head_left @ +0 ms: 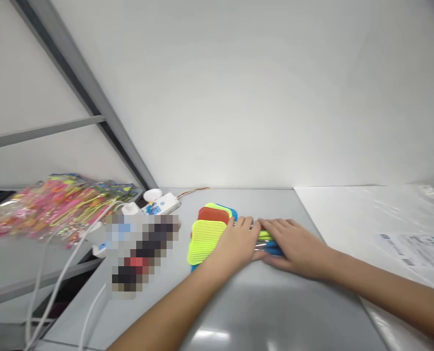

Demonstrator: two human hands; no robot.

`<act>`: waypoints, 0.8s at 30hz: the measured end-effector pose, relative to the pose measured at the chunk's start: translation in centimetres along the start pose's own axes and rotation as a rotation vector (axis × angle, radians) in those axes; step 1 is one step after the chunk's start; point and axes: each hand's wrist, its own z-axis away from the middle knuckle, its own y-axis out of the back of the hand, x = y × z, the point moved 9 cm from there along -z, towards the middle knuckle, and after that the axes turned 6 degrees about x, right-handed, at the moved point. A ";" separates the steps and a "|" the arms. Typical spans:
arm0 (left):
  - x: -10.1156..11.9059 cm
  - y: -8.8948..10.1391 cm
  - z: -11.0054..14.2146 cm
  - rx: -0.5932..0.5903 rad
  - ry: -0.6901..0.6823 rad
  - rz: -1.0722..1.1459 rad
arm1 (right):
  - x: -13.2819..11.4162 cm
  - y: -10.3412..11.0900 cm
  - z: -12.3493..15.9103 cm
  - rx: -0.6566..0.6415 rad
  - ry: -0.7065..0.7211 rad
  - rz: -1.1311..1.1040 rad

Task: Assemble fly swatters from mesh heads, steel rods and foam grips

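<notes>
Our left hand (235,242) and right hand (293,247) lie palm down on the desk (261,312), forearms angling in from either side, fingers together and pointing toward each other, with fingertips almost meeting. Both hands rest narrowly spaced over a stack of ridged plastic pads (207,241) in lime, red and blue; we cannot tell whether they grip it or only press on it. The stack sits under and just ahead of the hands, spreading out past our left hand, with a shiny strip (261,247) between the hands. Farther left of the hands lie a white power strip (162,205) and a bright pink-and-yellow plastic bag (56,209). A white sheet (385,224) lies beyond our right hand.
</notes>
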 end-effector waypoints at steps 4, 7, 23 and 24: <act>-1.3 -0.6 -0.5 0.065 -0.033 -0.016 | 1.0 -1.8 -1.0 0.020 0.024 0.137; -2.2 -1.1 -1.1 0.093 -0.032 -0.017 | 2.1 -2.4 -1.3 0.042 0.036 0.184; -3.5 0.1 -2.1 0.121 0.007 -0.094 | 2.9 -1.8 -3.7 0.098 -0.052 0.279; -3.1 0.7 -1.8 0.134 -0.004 -0.105 | 2.4 -1.3 -3.5 0.128 -0.051 0.301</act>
